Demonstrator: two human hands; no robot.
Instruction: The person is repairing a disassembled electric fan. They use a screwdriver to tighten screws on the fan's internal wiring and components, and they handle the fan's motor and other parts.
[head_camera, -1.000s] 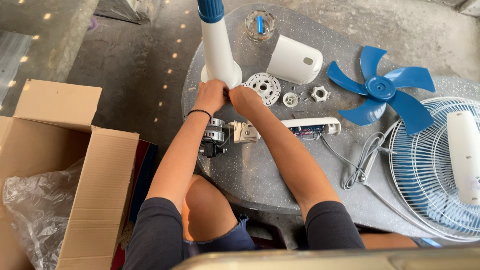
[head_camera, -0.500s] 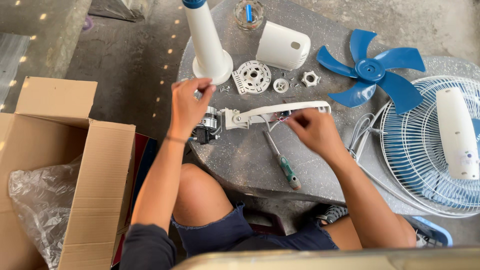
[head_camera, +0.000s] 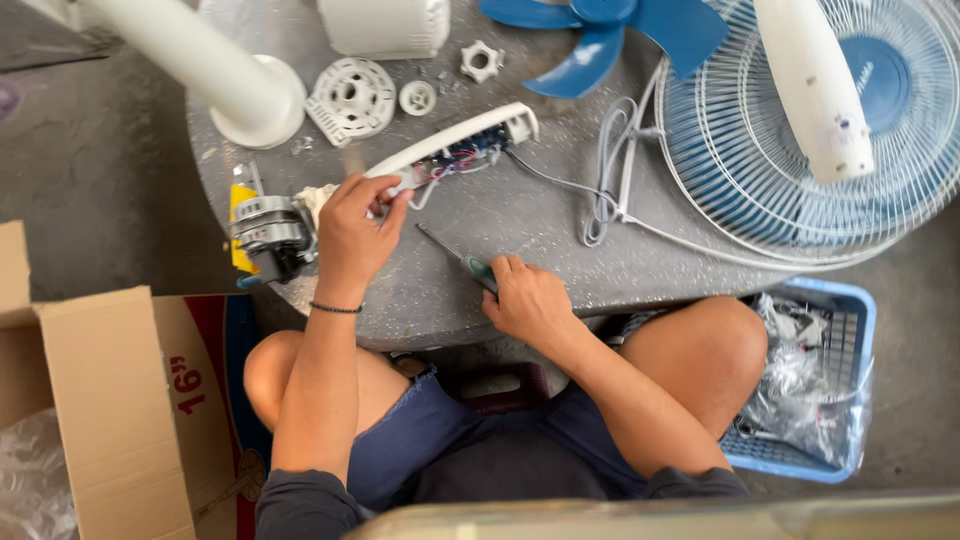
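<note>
The left hand (head_camera: 352, 235) pinches the near end of the white switch housing (head_camera: 455, 145), fingers curled over its exposed red and blue wiring, beside the fan motor (head_camera: 268, 232). The right hand (head_camera: 527, 300) closes on the green handle of a screwdriver (head_camera: 462, 262) lying on the round stone table (head_camera: 520, 215), its tip aimed toward the left fingers.

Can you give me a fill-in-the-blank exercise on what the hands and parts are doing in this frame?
1. The right hand grips a ____ lying on the table.
2. The left hand holds the white control housing with exposed ____.
3. The fan blade is coloured ____.
4. The wire fan guard lies to the person's ____.

Missing words: screwdriver; wiring; blue; right
</note>
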